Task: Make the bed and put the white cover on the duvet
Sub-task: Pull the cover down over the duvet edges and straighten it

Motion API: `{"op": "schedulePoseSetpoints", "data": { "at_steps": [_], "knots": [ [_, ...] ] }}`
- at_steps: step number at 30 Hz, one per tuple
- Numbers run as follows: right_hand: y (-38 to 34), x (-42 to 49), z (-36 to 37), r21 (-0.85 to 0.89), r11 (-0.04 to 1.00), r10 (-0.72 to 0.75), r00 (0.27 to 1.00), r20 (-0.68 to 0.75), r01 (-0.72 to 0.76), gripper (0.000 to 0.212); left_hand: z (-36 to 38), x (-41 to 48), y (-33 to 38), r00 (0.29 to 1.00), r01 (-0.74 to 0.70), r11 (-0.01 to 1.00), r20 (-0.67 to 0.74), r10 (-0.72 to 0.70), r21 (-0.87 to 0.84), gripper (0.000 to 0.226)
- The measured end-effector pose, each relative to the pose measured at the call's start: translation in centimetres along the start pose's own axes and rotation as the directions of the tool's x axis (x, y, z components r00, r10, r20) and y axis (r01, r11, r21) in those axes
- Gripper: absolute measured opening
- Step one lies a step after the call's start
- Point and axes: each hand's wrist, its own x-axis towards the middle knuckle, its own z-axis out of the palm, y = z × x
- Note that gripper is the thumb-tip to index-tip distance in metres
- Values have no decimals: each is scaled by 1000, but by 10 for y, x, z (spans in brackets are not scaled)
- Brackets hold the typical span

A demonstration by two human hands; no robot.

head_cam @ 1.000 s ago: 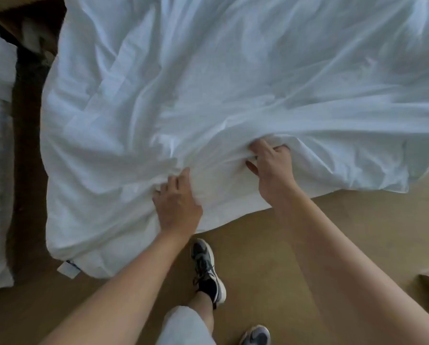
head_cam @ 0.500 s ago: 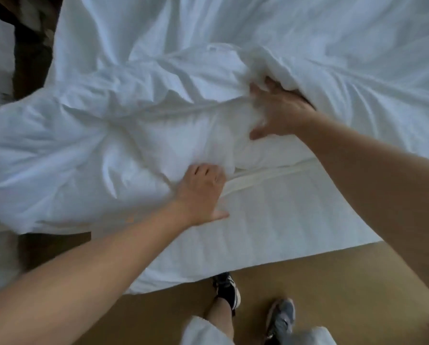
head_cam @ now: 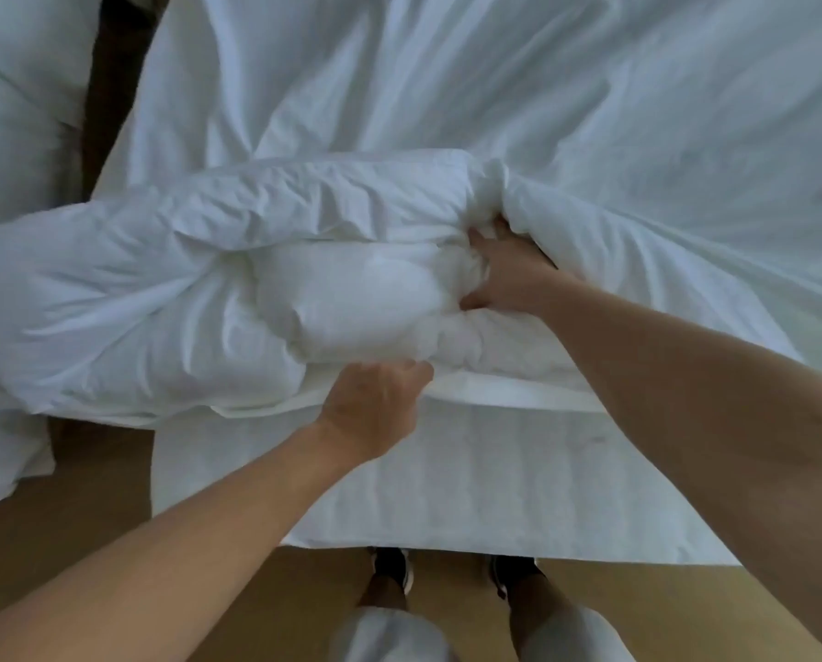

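A: Start nearest. What is there?

B: Two shoes (head_cam: pixel 390 570) on the floor (head_cam: pixel 685 613), just below the mattress (head_cam: pixel 447 470), whose quilted side faces the person.

A: And the hands?

B: The left hand (head_cam: pixel 375 403) is at the mattress's top edge, fingers curled round a flat hem of white cloth. I cannot tell whether that hem belongs to the cover or the duvet. Just beyond, the right hand (head_cam: pixel 504 274) is sunk into the duvet (head_cam: pixel 351 298), thumb below and fingers above, gripping a wad of it. Its fingertips are hidden in the folds.

A: Where does the duvet lie?

B: Bunched in a puffy roll along the near edge of the bed, running left past the mattress corner. The cover (head_cam: pixel 590 112) spreads over the rest of the bed beyond, creased, and a fold of it drapes over the right wrist.

A: So how far along is the job?

B: Somewhere short of halfway, I'd judge. The right hand seems to be working under the cover's edge, so the stuffing has begun. Most of the duvet is heaped, though, not laid flat inside.

A: What is left?

B: Feeding the duvet in, seating its corners, shaking it flat and spreading it. What looks like a pillow (head_cam: pixel 17 88) lies off at the far left, beside the bed, not on it.
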Motion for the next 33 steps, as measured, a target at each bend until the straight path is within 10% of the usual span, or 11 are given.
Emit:
{"op": "schedulePoseSetpoints", "data": {
  "at_steps": [4, 7, 10, 14, 16, 19, 22, 26, 28, 31, 33],
  "knots": [
    [-20, -27, -8, 178, 984, 37, 974, -224, 3, 67, -44, 8, -12, 994, 112, 993, -5, -112, -44, 11],
    [-38, -104, 24, 218, 946, -51, 773, -633, 241, 54, -54, 24, -5, 978, 197, 979, 80, -192, -49, 15],
    [-8, -176, 82, 63, 995, -37, 899, -436, 71, 58, -47, 21, 3, 965, 146, 989, 215, -147, 22, 23],
    [55, -223, 85, 205, 802, 591, 797, -129, -561, 28, -44, -7, -1, 984, 79, 996, 163, -72, -37, 27],
    [63, -241, 69, 225, 782, 609, 789, -82, -581, 17, -46, -22, 1, 985, 32, 997, 173, -20, -70, 34],
    [57, -276, 56, 462, 773, 617, 685, -387, -435, 29, -69, -30, -10, 966, 43, 999, 257, -33, -33, 37],
    [58, -315, 18, 104, 944, 319, 792, -520, -312, 17, -97, -33, -20, 984, 163, 981, 88, -154, -107, 44],
    [59, -348, -43, -115, 914, 356, 906, -229, -388, 53, -94, -58, 25, 952, 104, 993, 295, -84, -51, 57],
    [67, -348, -69, -161, 927, 314, 936, -158, -338, 62, -117, -56, 22, 979, 160, 982, 145, -144, -103, 51],
    [84, -350, -85, -120, 967, 157, 893, -421, -226, 45, -145, -60, 17, 997, 31, 990, -59, -39, -140, 59],
    [83, -361, -77, -212, 934, 245, 948, -204, -287, 17, -138, -71, 40, 976, 6, 989, 218, 27, -149, 75]
  ]
}}
